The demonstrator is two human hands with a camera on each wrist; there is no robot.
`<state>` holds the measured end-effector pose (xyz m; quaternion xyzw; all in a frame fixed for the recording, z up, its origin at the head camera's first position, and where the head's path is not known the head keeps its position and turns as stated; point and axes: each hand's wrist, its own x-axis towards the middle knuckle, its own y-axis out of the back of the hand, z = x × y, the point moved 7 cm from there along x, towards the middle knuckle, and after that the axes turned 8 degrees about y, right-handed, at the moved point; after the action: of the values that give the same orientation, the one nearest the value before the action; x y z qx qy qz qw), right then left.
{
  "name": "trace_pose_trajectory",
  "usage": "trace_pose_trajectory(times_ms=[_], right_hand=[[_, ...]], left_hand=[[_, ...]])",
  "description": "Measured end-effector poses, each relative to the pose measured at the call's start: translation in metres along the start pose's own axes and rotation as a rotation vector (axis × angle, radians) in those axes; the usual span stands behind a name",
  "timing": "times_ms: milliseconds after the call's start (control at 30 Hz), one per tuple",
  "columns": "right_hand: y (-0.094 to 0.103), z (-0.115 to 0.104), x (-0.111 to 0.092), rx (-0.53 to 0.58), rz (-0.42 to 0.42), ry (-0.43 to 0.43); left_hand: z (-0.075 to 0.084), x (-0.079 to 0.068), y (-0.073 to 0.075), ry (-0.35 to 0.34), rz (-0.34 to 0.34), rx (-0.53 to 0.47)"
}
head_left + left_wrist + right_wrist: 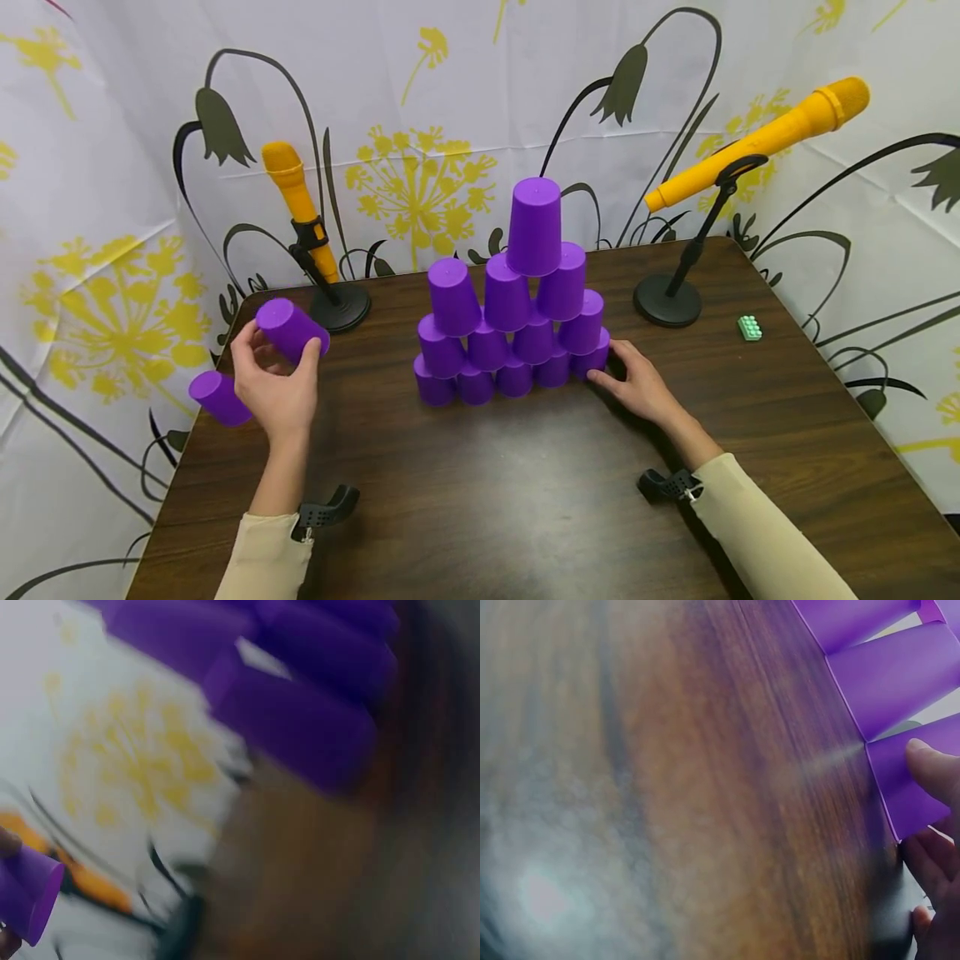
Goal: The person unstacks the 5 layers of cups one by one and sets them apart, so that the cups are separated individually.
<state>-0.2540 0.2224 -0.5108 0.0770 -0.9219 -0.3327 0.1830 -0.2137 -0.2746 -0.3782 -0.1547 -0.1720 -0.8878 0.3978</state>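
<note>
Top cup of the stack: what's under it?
The middle cup and right cup of the three just below, both partly covered by the top cup. Its mouth faces down, so its inside can't be seen.

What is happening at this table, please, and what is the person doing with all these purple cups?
A person's left hand holds a tilted purple cup, apart from the cup tower. The right hand grips the end cup of the tower's bottom row. Rows of five, four and three cups carry one top cup. Another cup is at the left side of the table.
</note>
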Motion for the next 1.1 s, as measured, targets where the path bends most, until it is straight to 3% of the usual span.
trace_pose_trajectory(times_ms=[133, 300, 500, 767, 1100], right_hand=[[0.000, -0.001, 0.000, 0.005, 0.000, -0.002], [0.000, 0.000, 0.000, 0.001, 0.002, -0.004], [-0.001, 0.001, -0.003, 0.002, 0.010, -0.003], [-0.001, 0.000, -0.001, 0.007, 0.010, 0.009], [0.000, 0.001, -0.001, 0.004, 0.010, 0.008]], left_hand=[[-0.054, 0.001, 0.019, 0.062, 0.055, 0.241], [-0.084, 0.002, 0.033, 0.097, 0.029, 0.457], [-0.095, 0.006, 0.037, 0.073, -0.024, 0.594], [-0.103, 0.010, 0.041, 0.128, -0.040, 0.680], [-0.100, 0.011, 0.044, 0.093, -0.040, 0.724]])
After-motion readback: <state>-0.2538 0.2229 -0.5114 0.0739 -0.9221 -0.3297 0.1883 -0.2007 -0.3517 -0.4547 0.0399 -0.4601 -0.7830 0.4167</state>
